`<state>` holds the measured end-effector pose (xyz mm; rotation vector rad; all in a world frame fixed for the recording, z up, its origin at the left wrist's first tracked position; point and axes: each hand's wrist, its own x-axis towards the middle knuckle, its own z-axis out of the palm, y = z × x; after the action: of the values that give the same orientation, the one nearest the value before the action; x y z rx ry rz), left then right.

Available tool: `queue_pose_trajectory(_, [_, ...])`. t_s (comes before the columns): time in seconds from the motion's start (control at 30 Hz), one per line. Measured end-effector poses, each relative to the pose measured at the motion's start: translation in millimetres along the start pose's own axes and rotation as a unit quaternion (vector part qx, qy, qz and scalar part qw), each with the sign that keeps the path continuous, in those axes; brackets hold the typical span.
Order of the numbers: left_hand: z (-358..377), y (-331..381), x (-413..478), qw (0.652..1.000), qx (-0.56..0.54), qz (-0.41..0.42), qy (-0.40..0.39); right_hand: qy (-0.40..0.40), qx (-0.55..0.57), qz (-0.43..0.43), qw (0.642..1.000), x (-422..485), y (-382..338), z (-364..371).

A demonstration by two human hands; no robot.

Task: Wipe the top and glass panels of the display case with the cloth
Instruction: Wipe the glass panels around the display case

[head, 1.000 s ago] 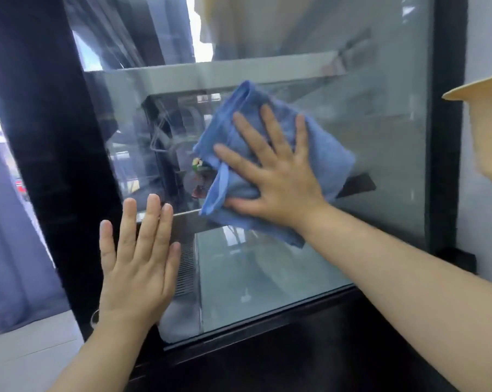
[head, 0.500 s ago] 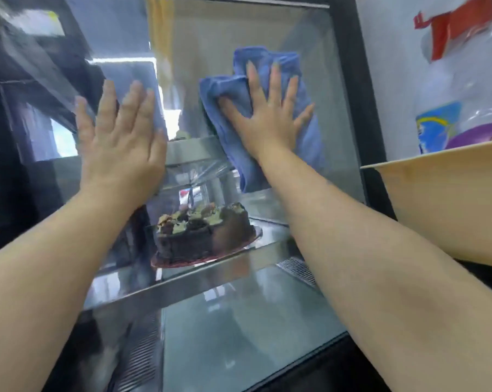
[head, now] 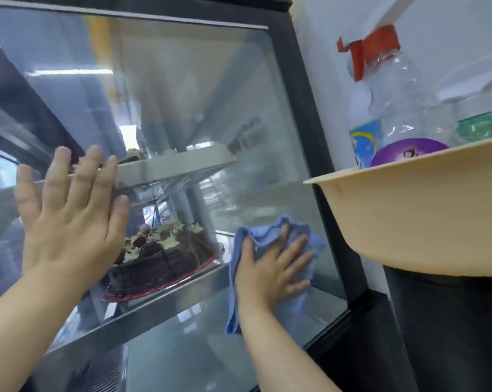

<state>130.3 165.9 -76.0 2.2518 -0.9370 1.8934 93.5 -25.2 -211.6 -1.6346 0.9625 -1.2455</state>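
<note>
A cake shop: a glass display case [head: 310, 114] holds a chocolate cake [head: 160, 258] on metal shelves [head: 171, 168].

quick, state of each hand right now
Left hand: open, flat against the glass.
Right hand: open, pressing the cloth to the glass.

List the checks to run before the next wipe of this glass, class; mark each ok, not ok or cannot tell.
1. Cloth pressed on the glass by the right hand, fingers flat: ok.
2. Left hand flat on the glass, apart from the cloth: ok.
3. Room to wipe further right: not ok, the cloth is close beside the black frame.
4. Basin clear of the right hand: ok, it sits beyond the frame.
5. Cake behind the glass, out of the cloth's way: ok.
6. Upper glass free of smears: cannot tell, reflections cover it.
</note>
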Motion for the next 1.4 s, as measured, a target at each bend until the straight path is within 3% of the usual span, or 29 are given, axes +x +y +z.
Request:
queue_pose_trajectory(0.1, [-11.2,14.7,35.0,0.998,-0.012,-0.004,0.059,0.007,0.001,-0.157,0.988,53.1,-104.3,-15.6])
queue_pose_trajectory(0.2, [-10.7,36.4,68.7,0.998,0.0,-0.008,0.066,-0.007,0.034,-0.203,0.978,108.0,-191.8,-37.2])
queue_pose_trajectory(0.27, [1.4,48.9,77.1,0.997,0.04,0.035,0.051,-0.006,0.051,-0.24,0.969,132.0,-213.8,-41.7])
queue_pose_trajectory(0.37, [14.5,58.9,71.2,0.996,0.06,0.059,0.033,0.022,0.053,-0.263,0.963,134.1,-174.0,-33.6])
queue_pose_trajectory(0.47, [17.4,59.6,63.3,0.997,0.041,0.064,0.029,0.079,0.005,-0.238,0.968,104.3,-56.3,-17.0])
queue_pose_trajectory(0.57, [16.9,58.6,62.6,0.997,0.047,0.064,0.015,0.058,-0.036,-0.127,0.99,45.0,79.6,-3.8])
queue_pose_trajectory(0.63, [13.6,60.3,64.2,0.996,0.068,0.059,0.018,0.009,-0.03,-0.058,0.998,28.2,119.8,1.6])
queue_pose_trajectory(0.73, [0.5,65.7,77.3,0.997,0.067,0.043,0.017,0.006,-0.016,0.048,0.999,54.3,85.2,-8.9])
queue_pose_trajectory(0.83, [-12.8,62.7,97.0,0.995,0.089,0.035,0.018,0.136,0.026,-0.108,0.984,94.1,-2.8,-30.2])
queue_pose_trajectory(0.93, [-7.5,64.4,103.5,0.995,0.1,0.019,-0.015,0.044,-0.006,-0.143,0.989,131.8,-96.6,-44.4])
queue_pose_trajectory(1.07, [2.6,58.4,104.5,0.992,0.121,0.021,-0.027,0.036,0.028,-0.2,0.979,168.1,-169.5,-43.3])
queue_pose_trajectory(1.17, [2.6,59.2,104.8,0.993,0.117,0.023,-0.024,0.041,0.027,-0.202,0.978,165.8,-159.5,-41.4])
queue_pose_trajectory(1.3, [5.6,58.0,101.2,0.996,0.088,0.028,-0.004,0.062,0.048,-0.156,0.985,139.7,-87.8,-35.7])
queue_pose_trajectory(1.4, [-2.8,63.1,103.0,0.998,0.031,0.048,0.015,0.082,0.041,-0.048,0.995,105.8,6.4,-30.5])
